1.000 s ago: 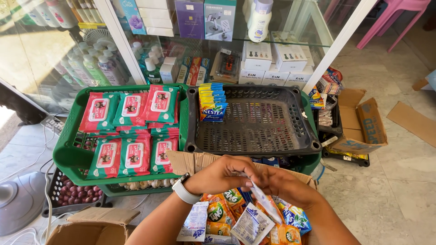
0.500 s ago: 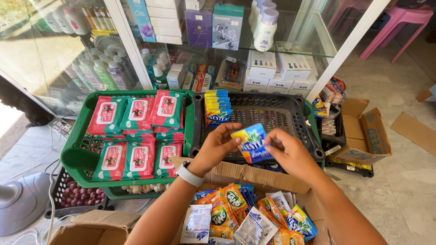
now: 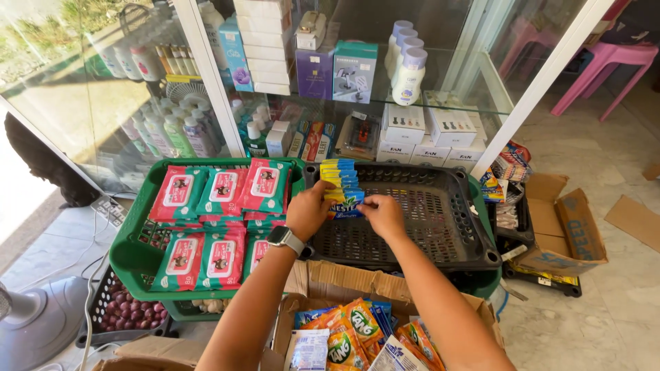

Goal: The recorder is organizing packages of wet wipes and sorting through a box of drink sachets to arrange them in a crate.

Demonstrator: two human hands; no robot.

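My left hand [image 3: 307, 209] and my right hand [image 3: 382, 214] both hold a blue and yellow drink-mix sachet [image 3: 345, 203] at the front of a row of like sachets [image 3: 337, 174]. The row stands against the left wall of a black plastic basket [image 3: 450, 240]. A watch sits on my left wrist. Below my arms an open cardboard box [image 3: 330, 282] holds several orange and blue sachets [image 3: 347, 336].
A green crate [image 3: 130, 257] on the left holds red wet-wipe packs [image 3: 220, 192]. Behind stands a glass cabinet [image 3: 330, 82] with bottles and boxes. An open carton [image 3: 567, 230] lies right on the tiled floor. A fan base [image 3: 31, 330] and a crate of small red fruit sit lower left.
My hands lifted a blue sachet out of the cardboard box, carried it forward, and now press it against the front of the sachet row in the black basket.
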